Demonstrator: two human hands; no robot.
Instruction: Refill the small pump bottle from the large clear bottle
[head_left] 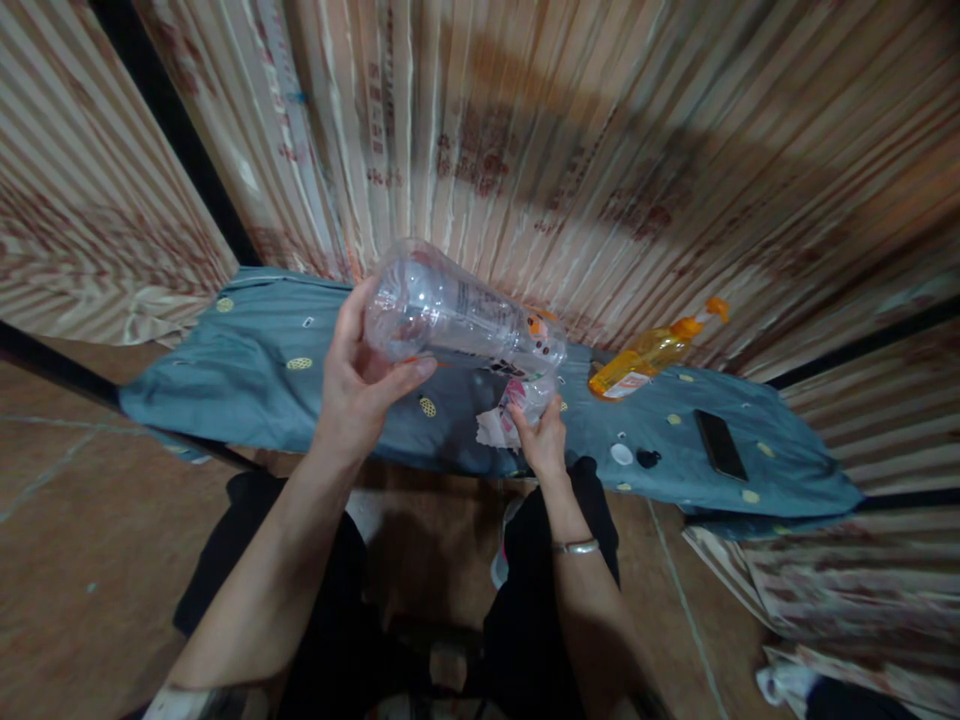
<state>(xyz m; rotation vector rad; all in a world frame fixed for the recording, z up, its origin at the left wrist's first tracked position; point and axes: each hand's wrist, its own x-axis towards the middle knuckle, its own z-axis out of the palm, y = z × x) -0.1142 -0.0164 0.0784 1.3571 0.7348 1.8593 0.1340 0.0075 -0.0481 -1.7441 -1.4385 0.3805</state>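
Observation:
My left hand (358,385) grips the base end of a clear, empty plastic bottle (450,310), held tilted on its side above a blue-grey cloth-covered surface (255,375). My right hand (541,440) is closed on a crumpled piece of the bottle's label (504,415), which hangs loose from the bottle near its neck. A metal bracelet circles my right wrist.
On the cloth to the right lie an orange bottle (649,357) on its side, a white cap (621,454), a small black object (648,458) and a dark phone (720,445). Striped curtains hang behind. Below are my dark-trousered legs and a brown tiled floor.

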